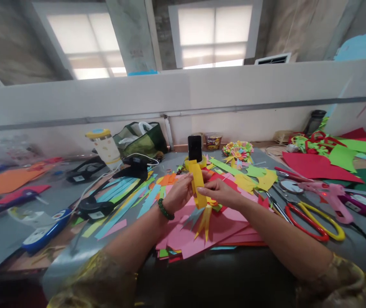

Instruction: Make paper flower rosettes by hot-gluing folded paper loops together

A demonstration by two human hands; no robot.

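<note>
A yellow paper strip (198, 177) stands nearly upright between my two hands, over a stack of pink paper sheets (189, 239). My left hand (180, 192) is closed on the strip's left side; part of its fingers is behind the paper. From the right, my right hand (219, 191) pinches the strip near its middle, thumb and fingertips against it. Just below the hands, a fringed yellow paper piece (204, 224) and a blue-grey cut piece (194, 217) lie on the pink sheets.
Coloured paper strips (118, 201) and black straps lie left. Red and yellow-handled scissors (314, 222) and a pink glue gun (327, 194) lie right, with a cord trailing. A phone (194, 148) stands upright ahead, near a noodle cup (213, 141). A white tumbler (105, 147) stands back left.
</note>
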